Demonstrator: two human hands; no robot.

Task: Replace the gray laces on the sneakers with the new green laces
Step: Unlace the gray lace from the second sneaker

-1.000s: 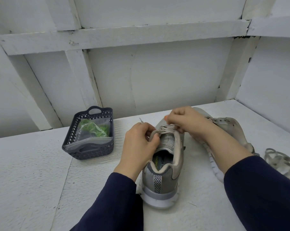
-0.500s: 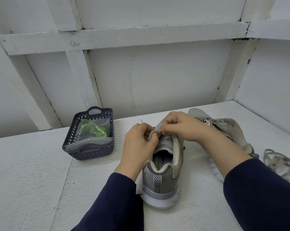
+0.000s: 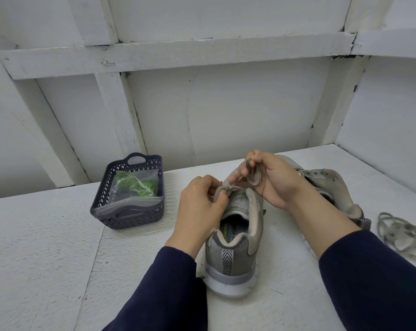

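A gray sneaker stands on the white table with its heel toward me. My left hand pinches its gray lace at the top eyelets. Above the tongue, my right hand holds a pulled-up loop of the same gray lace. The second gray sneaker lies on its side behind my right forearm, without a lace. A loose gray lace lies in a heap at the right edge. The green laces sit in a clear bag inside the basket.
A dark plastic basket stands on the table left of the sneaker. White walls with beams close in the back and the right side. The table is white and rough-textured.
My right hand has lifted up and slightly right from the eyelets, drawing out a loop of gray lace. My left hand has stayed at the top of the sneaker.
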